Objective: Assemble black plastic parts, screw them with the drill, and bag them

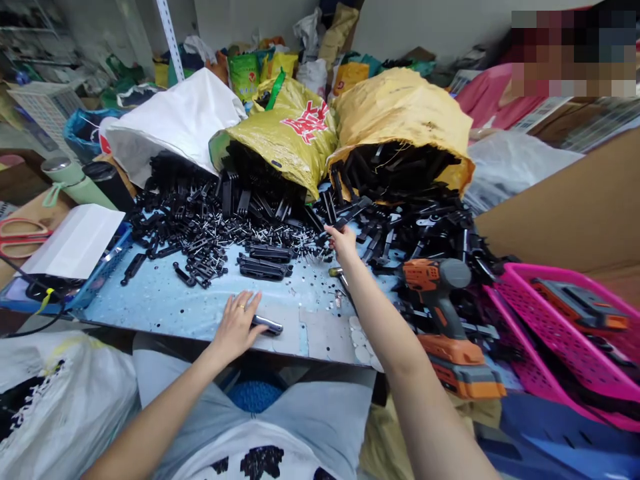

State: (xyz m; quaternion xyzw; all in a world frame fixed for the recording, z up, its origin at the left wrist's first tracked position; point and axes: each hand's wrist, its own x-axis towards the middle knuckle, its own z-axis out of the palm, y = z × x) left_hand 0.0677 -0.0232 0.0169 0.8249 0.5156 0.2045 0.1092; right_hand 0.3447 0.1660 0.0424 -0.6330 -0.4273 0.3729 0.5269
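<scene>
My left hand lies on the near part of the blue work surface with its fingers stretched out. Beside its thumb is a short dark bar-shaped part, which the thumb touches or overlaps. Further out, my right hand pinches a long flat black plastic part at the edge of the heap. Between the hands, a small stack of black slotted parts rests on the surface. Loose metal pins or screws and small black pieces are scattered behind it.
White, olive-yellow and tan sacks spill black parts across the back. An orange cordless driver stands at right beside a pink basket. Scissors and a blue tray sit left. Another person is at upper right.
</scene>
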